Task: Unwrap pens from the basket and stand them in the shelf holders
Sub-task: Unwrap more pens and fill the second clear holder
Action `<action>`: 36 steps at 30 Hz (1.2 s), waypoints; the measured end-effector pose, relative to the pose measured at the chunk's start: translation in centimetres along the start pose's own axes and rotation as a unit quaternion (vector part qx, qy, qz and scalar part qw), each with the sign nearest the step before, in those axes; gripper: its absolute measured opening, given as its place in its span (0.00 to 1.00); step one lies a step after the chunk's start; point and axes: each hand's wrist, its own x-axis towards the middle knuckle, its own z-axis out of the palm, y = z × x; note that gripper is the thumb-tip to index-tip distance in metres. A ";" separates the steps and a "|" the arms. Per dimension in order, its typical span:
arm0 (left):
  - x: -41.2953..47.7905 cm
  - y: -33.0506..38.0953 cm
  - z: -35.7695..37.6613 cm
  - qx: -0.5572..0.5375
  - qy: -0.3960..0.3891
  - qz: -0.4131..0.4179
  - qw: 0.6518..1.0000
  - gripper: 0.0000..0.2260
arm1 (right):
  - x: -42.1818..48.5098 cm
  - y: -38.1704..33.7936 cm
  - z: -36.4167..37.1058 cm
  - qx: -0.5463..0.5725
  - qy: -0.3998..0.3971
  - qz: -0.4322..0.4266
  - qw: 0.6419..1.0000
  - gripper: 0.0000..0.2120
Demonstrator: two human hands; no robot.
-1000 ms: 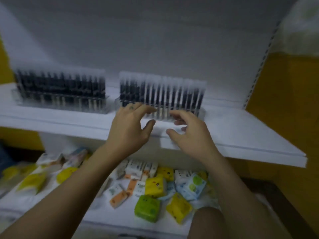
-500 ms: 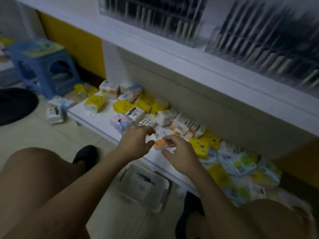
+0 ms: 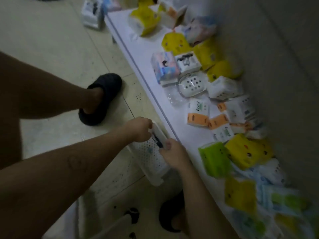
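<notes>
Down at floor level, here is the slim dark pen (image 3: 157, 140): a thin black stick lying on a slant, its upper end toward the left hand (image 3: 138, 129) and its lower end toward the right hand (image 3: 174, 152). It is blurred, so I cannot tell whether there is any wrapping on it.

The left hand is curled tight, its fingers closed round the pen's upper end. The right hand comes in from below, its fingertips (image 3: 168, 145) bunched and pinching the lower end. Both hands have the pen, which spans the short gap between them.

All of this hangs right over the white perforated plastic basket (image 3: 150, 159). The basket sits on the pale tiled floor (image 3: 51, 31), hard against the front edge of the low white shelf board (image 3: 146, 54). The pen is above the basket's far end, the end nearer the left hand.

On the shelf board lies a scatter of soft tissue packs (image 3: 214, 159) in yellow, green, orange and white. Just left of the hands, a black slipper (image 3: 101, 99) is planted on the tiles.
</notes>
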 end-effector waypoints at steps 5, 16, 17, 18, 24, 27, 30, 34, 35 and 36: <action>3.5 -1.2 4.8 -0.031 -0.062 -0.043 0.997 0.22 | 5.1 2.6 2.5 -0.026 -0.083 0.029 0.996 0.18; 9.0 -2.4 10.9 0.053 -0.122 0.087 0.987 0.17 | 11.6 7.9 8.2 -0.029 -0.131 0.064 0.989 0.14; 9.6 -2.4 11.3 0.079 -0.108 0.102 0.986 0.18 | 11.9 8.3 8.7 0.019 -0.114 0.091 0.989 0.17; 10.0 -2.5 11.6 0.112 -0.098 0.121 0.981 0.18 | 12.0 8.5 9.2 0.090 -0.085 0.140 0.982 0.21; 11.2 -3.2 12.1 0.255 -0.084 0.195 0.943 0.24 | 11.8 10.0 11.6 0.150 -0.039 0.208 0.966 0.31; 11.6 -3.7 12.8 0.251 -0.099 0.190 0.944 0.25 | 11.2 9.8 12.0 0.071 -0.036 0.172 0.982 0.35; 11.5 -4.1 12.8 0.257 -0.105 0.200 0.940 0.22 | 10.6 9.8 11.6 0.031 -0.042 0.143 0.988 0.39; 10.8 -4.3 12.7 0.291 -0.094 0.219 0.927 0.18 | 9.6 9.9 10.8 -0.178 -0.093 0.063 0.978 0.25; 10.7 -4.4 12.6 0.283 -0.094 0.219 0.929 0.18 | 9.4 10.1 10.7 -0.197 -0.093 0.047 0.975 0.18; 10.5 -4.4 12.4 0.260 -0.102 0.215 0.936 0.18 | 9.2 10.1 10.5 -0.202 -0.089 0.034 0.975 0.11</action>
